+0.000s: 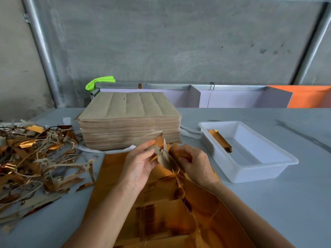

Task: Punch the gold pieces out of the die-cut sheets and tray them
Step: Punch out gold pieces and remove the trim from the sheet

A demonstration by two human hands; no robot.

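Gold die-cut sheet (157, 199) lies foil-up on the bench (268, 203) right in front of the person, its far end lifted and crumpled between both hands. Looks like thin foil-faced paper with a brown kraft back: light, floppy, creases easily, tears along the cut lines. Foil side probably slick, paper side grippier.

Left hand (138, 163) pinches a torn gold/kraft scrap (157, 145) at the sheet's far edge, fingers curled round it. Right hand (195, 162) has fingers curled into the crumpled sheet just beside it; exactly what it pinches is hidden by the folds.

Handling judgement: grip close to the perforation, one hand each side, so the piece comes free without ripping. Pulling from far away likely tears the web or bends the piece. No real force needed.

White plastic tray (250, 169) sits to the right, near the hands, with a small stack of gold pieces (221, 140) against its left wall; the rest of the tray floor is bare. Short reach for placing.

Thick stack of sheets (129, 120), kraft side up, stands beyond the hands, mid-bench. Waste pile of gold and brown strips (35, 158) spreads over the left side.

Bench top is smooth pale grey, so loose pieces may slide on it. Behind: bare concrete wall (170, 42), metal posts, a low metal rail with lilac and orange panels, a green object (100, 82) at the rail's left end.
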